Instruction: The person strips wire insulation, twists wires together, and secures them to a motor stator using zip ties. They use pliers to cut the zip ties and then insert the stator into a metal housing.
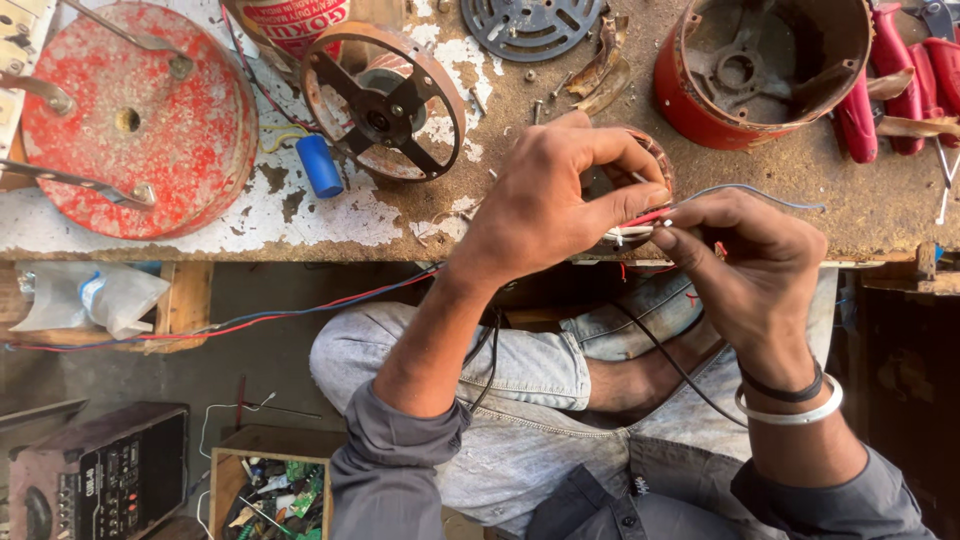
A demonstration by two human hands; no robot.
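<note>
My left hand (545,200) rests over a copper-wound motor stator (655,160) at the front edge of the workbench and pinches a small bundle of red and white wires (640,222). My right hand (750,260) meets it from the right, its fingertips closed on the same wire ends. A thin grey-blue wire (770,195) runs off to the right from between the fingers. The stator is mostly hidden under my left hand.
On the worn workbench (330,215) lie a red round motor cover (130,120), a spoked metal ring (385,100), a blue capacitor (320,165), a grey vented plate (530,25), a red motor housing (760,70) and red-handled tools (900,70). Below stand a meter box (95,475) and a parts crate (275,490).
</note>
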